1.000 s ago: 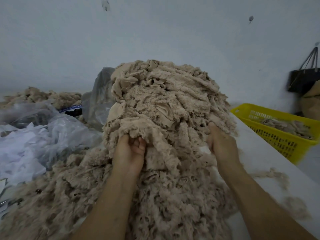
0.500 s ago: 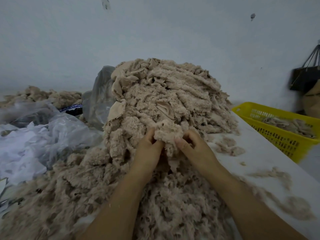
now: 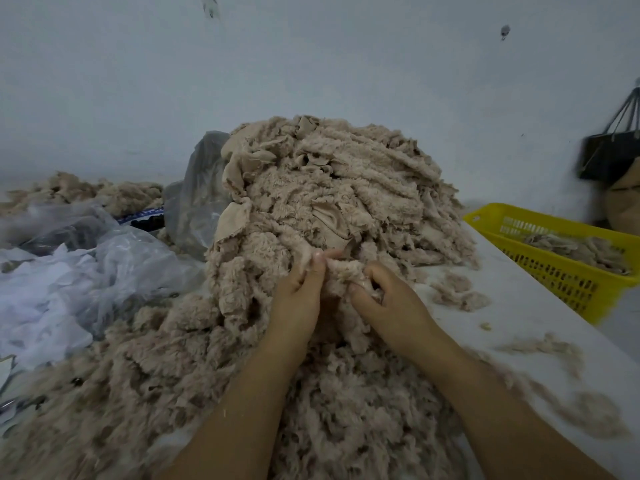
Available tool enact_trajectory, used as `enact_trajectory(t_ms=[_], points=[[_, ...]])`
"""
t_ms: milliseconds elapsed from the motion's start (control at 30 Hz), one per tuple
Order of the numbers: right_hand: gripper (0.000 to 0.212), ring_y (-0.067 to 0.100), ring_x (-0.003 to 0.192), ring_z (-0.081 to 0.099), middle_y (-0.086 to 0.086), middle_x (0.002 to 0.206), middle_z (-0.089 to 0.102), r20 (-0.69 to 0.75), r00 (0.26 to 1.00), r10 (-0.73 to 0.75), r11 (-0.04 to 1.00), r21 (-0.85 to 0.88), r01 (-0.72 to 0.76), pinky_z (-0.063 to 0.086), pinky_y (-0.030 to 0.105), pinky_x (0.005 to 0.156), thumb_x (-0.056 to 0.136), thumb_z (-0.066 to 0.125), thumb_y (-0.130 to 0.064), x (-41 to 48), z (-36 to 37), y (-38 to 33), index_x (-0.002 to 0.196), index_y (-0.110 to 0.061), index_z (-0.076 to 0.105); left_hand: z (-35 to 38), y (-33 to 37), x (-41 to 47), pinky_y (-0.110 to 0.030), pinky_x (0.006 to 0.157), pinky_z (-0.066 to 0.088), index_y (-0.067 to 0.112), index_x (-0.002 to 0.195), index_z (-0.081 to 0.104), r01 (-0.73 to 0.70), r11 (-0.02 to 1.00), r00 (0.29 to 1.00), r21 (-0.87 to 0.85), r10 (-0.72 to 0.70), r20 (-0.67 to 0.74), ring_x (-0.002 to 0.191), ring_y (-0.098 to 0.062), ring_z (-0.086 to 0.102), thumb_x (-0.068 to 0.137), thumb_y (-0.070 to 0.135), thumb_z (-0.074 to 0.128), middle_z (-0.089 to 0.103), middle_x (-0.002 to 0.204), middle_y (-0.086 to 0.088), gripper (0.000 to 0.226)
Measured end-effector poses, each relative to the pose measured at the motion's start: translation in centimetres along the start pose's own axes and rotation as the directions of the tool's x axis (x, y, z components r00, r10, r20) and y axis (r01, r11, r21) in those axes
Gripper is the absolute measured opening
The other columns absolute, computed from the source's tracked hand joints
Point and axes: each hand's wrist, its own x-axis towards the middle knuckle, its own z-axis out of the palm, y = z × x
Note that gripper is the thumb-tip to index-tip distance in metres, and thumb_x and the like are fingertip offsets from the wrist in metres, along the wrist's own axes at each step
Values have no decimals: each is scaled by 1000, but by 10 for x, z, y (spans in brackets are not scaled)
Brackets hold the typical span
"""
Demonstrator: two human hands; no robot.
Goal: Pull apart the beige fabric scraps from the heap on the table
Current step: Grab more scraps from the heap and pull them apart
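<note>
Left hand (image 3: pixel 298 296) and right hand (image 3: pixel 391 303), spread on the flanks a second ago, now both pinch one beige clump (image 3: pixel 341 271) at the front of the heap (image 3: pixel 329 188) on the table (image 3: pixel 519 306); clump not yet free, pull-apart looks imminent.

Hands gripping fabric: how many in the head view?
2. The left hand pinches a beige scrap clump at the front of the heap. The right hand grips the same clump just beside it. No other hands show.
</note>
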Motion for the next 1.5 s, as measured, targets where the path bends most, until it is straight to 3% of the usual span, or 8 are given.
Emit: enact_trajectory(t_ms=[233, 400, 533, 667, 933, 1100, 1267, 1500], points=[[19, 4, 48, 48, -16, 59, 55, -183, 945, 272, 911, 367, -191, 39, 18, 43, 85, 54, -45, 3, -19, -1, 67, -39, 53, -22, -1, 18, -20, 50, 37, 18, 106, 73, 1, 869, 978, -495, -104, -181, 49, -6, 44, 107, 44, 30, 74, 89, 4, 50], [29, 19, 84, 75, 5, 99, 77, -88, 825, 558, 430, 881, -197, 59, 31, 60, 100, 54, -33, 10, -37, 9, 105, -17, 77, -6, -3, 8, -28, 58, 42, 19, 63, 75, 74, 990, 995, -121, -81, -56, 52, -7, 54, 84, 76, 31, 74, 81, -4, 75], [42, 21, 92, 74, 8, 104, 76, 16, 848, 529, 273, 943, -188, 60, 35, 66, 102, 47, -37, 11, -31, 14, 90, -16, 82, 4, -1, 0, -14, 49, 43, 43, 91, 74, 111, 976, 983, 189, -136, 124, 53, -1, 60, 69, 89, 35, 66, 61, 8, 64], [47, 24, 92, 74, 12, 104, 76, 56, 850, 523, 256, 942, -219, 61, 36, 66, 99, 47, -42, 11, -30, 15, 87, -13, 82, 5, -2, -5, -13, 63, 49, 51, 118, 59, 144, 974, 935, 177, -192, 297, 70, 4, 64, 70, 78, 56, 68, 107, 24, 55], [42, 23, 80, 75, 10, 86, 76, 110, 893, 436, 271, 931, -246, 59, 31, 60, 66, 62, -47, 5, -27, 8, 77, -11, 80, 3, -2, -1, -9, 80, 48, 65, 87, 66, 229, 972, 929, 46, -232, 287, 96, 16, 62, 56, 85, 67, 67, 100, 38, 37], [35, 17, 65, 72, 6, 75, 75, 151, 894, 422, 290, 912, -291, 57, 27, 55, 71, 62, -44, 3, -24, 7, 77, -15, 81, 5, -8, 1, -17, 49, 38, 35, 78, 73, 90, 996, 977, -1, -88, 196, 50, -4, 46, 93, 45, 60, 56, 62, 10, 22], [54, 9, 39, 42, -2, 48, 48, 198, 869, 454, 101, 957, -271, 41, 21, 39, 103, 42, -44, 7, -37, 22, 65, -13, 65, -16, -5, 16, -17, 47, 34, 14, 84, 66, 72, 894, 996, -443, -86, -12, 50, -7, 38, 105, 23, 44, 52, 62, 5, 31], [29, 7, 35, 38, -7, 45, 39, 101, 794, 599, 1, 992, -127, 38, 16, 37, 92, 53, -30, 7, -54, 15, 66, -20, 45, -26, 1, 22, -18, 48, 38, 19, 60, 56, -1, 642, 969, -767, -189, -160, 52, -7, 40, 101, 12, 46, 52, 67, 4, 43]])
